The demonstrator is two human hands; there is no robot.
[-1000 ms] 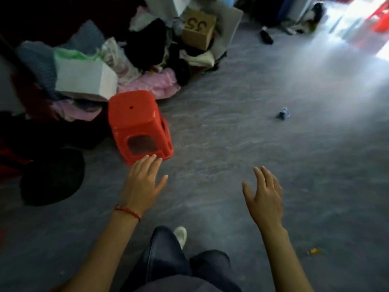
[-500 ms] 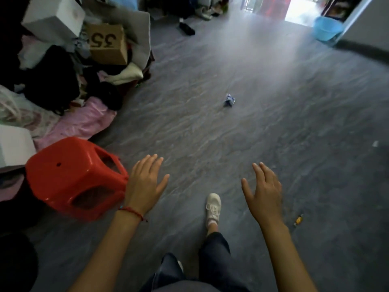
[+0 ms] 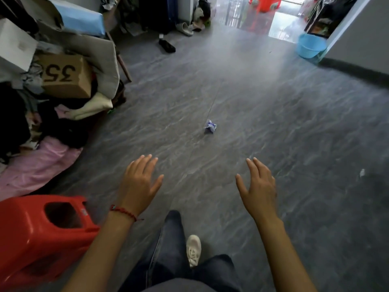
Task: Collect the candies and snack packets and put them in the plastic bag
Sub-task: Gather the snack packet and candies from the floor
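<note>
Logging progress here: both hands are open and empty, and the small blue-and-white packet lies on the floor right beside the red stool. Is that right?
Not quite. The head view shows the blue-and-white packet out on the open floor, far from the red stool. The left hand and right hand are indeed open and empty.

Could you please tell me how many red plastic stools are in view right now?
2. One stool lies tipped at lower left, beside the left arm. Another stool stands far off by the bright doorway at the top. The clutter pile may hide others.
</note>
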